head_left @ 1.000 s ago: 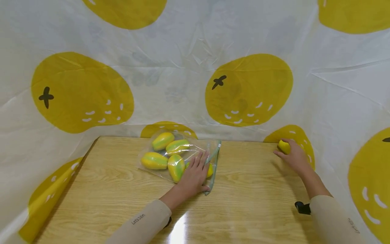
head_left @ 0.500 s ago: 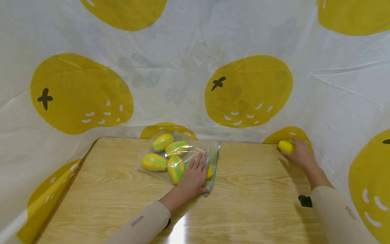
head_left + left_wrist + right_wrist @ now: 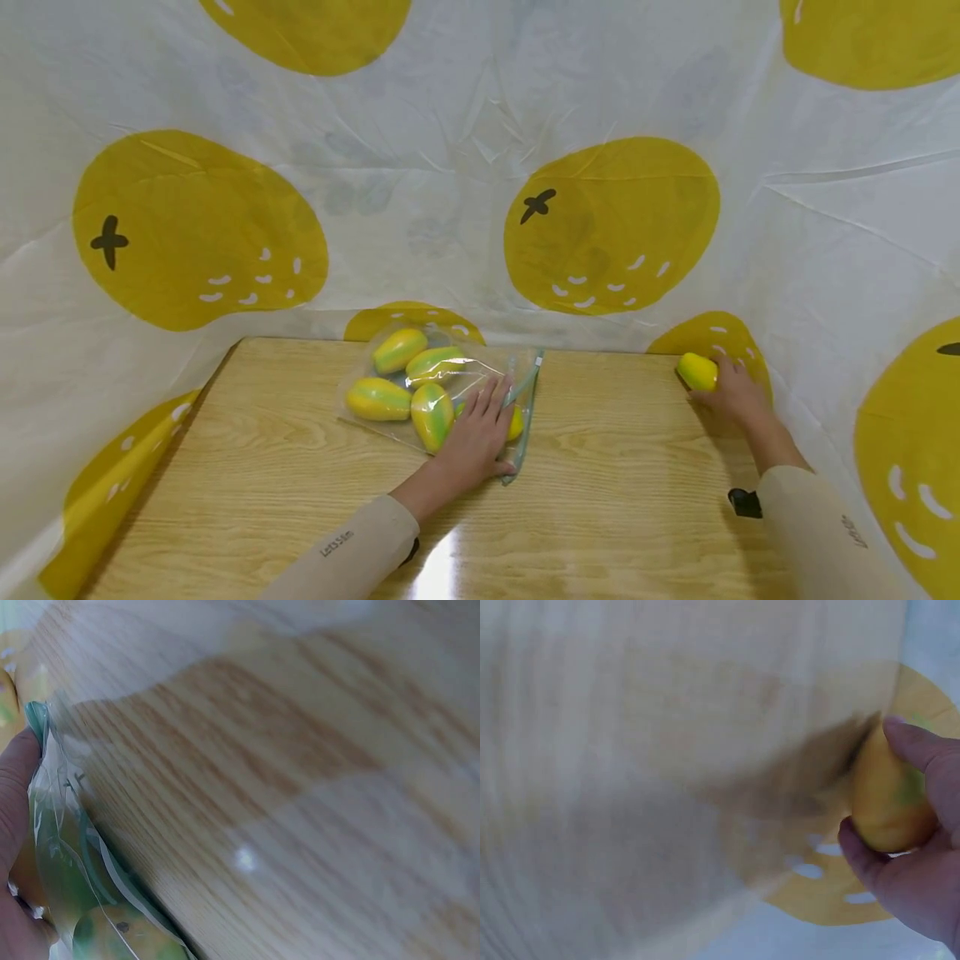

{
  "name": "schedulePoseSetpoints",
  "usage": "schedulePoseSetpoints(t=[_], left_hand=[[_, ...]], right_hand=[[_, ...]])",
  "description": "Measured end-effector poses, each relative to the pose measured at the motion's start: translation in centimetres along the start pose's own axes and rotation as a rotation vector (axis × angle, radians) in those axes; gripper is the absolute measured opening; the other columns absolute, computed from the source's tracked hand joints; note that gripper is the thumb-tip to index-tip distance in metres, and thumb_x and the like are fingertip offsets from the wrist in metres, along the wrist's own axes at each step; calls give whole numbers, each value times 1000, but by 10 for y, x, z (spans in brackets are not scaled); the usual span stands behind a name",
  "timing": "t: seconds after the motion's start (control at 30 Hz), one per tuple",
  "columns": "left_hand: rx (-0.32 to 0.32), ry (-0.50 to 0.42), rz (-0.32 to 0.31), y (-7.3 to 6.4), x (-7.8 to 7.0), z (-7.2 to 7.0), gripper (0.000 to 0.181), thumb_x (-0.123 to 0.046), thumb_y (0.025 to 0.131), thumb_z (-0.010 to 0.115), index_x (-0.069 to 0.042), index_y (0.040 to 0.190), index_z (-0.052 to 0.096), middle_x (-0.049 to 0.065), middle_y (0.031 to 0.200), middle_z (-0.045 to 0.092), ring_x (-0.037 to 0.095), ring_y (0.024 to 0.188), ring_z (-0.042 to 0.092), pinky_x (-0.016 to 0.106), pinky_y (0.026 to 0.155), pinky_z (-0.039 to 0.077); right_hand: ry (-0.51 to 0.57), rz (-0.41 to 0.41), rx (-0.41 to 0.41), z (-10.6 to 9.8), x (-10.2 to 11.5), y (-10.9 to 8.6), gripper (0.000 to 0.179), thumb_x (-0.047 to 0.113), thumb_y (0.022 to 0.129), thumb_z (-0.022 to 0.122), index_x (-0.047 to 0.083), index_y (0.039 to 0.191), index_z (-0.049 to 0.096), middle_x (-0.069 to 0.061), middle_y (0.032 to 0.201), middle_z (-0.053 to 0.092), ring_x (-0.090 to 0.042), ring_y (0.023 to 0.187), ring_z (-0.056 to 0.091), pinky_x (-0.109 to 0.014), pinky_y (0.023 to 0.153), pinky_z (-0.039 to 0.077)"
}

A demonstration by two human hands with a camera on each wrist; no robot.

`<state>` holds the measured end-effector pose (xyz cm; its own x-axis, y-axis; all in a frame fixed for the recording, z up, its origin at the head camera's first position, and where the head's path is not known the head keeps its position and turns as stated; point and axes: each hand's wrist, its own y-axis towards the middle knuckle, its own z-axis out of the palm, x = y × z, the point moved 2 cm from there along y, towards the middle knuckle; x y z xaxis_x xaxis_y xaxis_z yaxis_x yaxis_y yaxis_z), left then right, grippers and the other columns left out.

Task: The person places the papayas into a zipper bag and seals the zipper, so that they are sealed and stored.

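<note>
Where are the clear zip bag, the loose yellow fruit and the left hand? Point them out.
clear zip bag (image 3: 527, 392): head view, its zip edge.
loose yellow fruit (image 3: 697, 372): head view, its middle, gripped by the right hand.
left hand (image 3: 476, 433): head view, back of the hand.

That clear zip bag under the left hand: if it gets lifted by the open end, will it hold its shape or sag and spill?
The clear bag looks like thin, wrinkled film, so it would likely sag. The fruits inside lie loose and rounded, so they would probably roll. Its zip edge appears open beside the left hand, so spilling seems possible.
</note>
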<state>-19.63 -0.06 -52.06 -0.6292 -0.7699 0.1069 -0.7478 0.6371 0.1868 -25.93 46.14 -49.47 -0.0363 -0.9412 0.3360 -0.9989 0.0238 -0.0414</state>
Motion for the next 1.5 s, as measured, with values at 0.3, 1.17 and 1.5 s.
schedulePoseSetpoints(t=[0.3,1.17,1.5], left_hand=[[-12,-5,-4,0,2,0,111,-74,72,79,-4,150,45,23,172,11,41,158,20,52,123,33],[4,-20,-7,0,0,3,111,-72,72,80,-3,152,43,22,173,7,40,159,16,52,124,32],[2,-23,-8,-1,0,1,109,-72,73,79,-3,150,46,22,173,7,41,159,18,52,123,32]], right_hand=[[98,51,33,9,-3,-6,94,27,98,68,-14,156,7,-53,140,22,-65,119,36,-75,92,38],[288,-251,20,29,57,-42,82,9,92,77,-12,151,24,-40,143,41,-53,123,48,-67,98,40],[345,-290,86,34,92,-49,81,12,93,77,-8,154,28,-34,148,41,-49,128,47,-66,104,39]])
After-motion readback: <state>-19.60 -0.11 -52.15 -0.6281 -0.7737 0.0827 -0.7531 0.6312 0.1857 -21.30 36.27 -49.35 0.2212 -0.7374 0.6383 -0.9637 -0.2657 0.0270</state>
